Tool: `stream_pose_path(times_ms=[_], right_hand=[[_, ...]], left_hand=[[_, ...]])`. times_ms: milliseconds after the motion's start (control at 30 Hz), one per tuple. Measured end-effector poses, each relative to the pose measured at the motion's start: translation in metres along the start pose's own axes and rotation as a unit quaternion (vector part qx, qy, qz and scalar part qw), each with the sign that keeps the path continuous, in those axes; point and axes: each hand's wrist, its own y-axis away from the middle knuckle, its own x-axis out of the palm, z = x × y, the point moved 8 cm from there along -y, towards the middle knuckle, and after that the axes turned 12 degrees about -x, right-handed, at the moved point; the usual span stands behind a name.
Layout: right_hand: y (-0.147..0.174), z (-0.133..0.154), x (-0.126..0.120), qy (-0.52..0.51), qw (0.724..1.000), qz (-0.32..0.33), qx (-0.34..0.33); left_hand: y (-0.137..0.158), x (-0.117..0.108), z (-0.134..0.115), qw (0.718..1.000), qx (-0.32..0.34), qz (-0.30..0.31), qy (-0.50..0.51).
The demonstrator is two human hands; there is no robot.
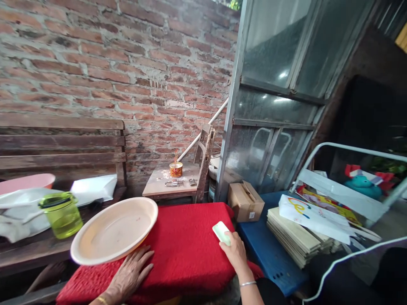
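Observation:
My left hand [132, 271] lies flat on a red fluffy cloth [187, 245], its fingers stretched out. Just above those fingers is a wide, shallow pale basin [116, 231], which rests at the cloth's left end. In my right hand [234, 253] is a pale green, flat block with rounded corners [220, 231], held over the right part of the cloth. Its underside is hidden, so I cannot tell its exact kind.
To the left, a yellow-green jug [65, 220] stands on a wooden bench [60, 140]. A chair [155, 186] holding a small tin [176, 170] stands ahead. On the right, a cardboard box [244, 203] and stacked boards [292, 237] sit on a blue table [267, 254].

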Motion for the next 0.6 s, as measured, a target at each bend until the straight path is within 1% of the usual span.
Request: stream_pose_path(times_ms=[67, 167, 267, 333, 433, 467, 500, 533, 567, 600], right_hand=[[-0.002, 0.004, 0.001, 0.019, 1.000, 0.010, 0.005], [-0.006, 0.006, 0.000, 0.031, 0.999, 0.034, -0.003], [-0.011, -0.002, -0.007, 0.035, 0.998, 0.060, -0.009], [-0.011, -0.023, -0.015, 0.043, 0.997, 0.063, 0.027], [-0.002, -0.075, -0.029, 0.060, 0.985, 0.038, 0.156], [0.002, -0.091, -0.031, 0.059, 0.979, 0.026, 0.193], [0.004, -0.103, -0.032, 0.050, 0.975, 0.014, 0.216], [0.004, -0.109, -0.030, 0.032, 0.975, 0.007, 0.220], [0.000, -0.108, -0.026, 0.009, 0.980, 0.006, 0.199], [-0.006, -0.101, -0.021, -0.016, 0.986, 0.008, 0.164]], left_hand=[[-0.002, -0.001, -0.004, 1.000, 0.009, 0.002, -0.006], [-0.009, -0.007, -0.018, 0.999, 0.029, 0.026, -0.009], [-0.017, -0.017, -0.035, 0.997, 0.060, 0.045, 0.016], [-0.022, -0.022, -0.042, 0.996, 0.064, 0.060, 0.026], [-0.025, -0.027, -0.047, 0.995, 0.058, 0.073, 0.036], [-0.025, -0.029, -0.048, 0.995, 0.053, 0.073, 0.040], [-0.024, -0.029, -0.049, 0.995, 0.049, 0.076, 0.043], [-0.023, -0.028, -0.050, 0.995, 0.042, 0.083, 0.045], [-0.023, -0.027, -0.050, 0.994, 0.037, 0.093, 0.045], [-0.022, -0.025, -0.050, 0.993, 0.033, 0.103, 0.045]])
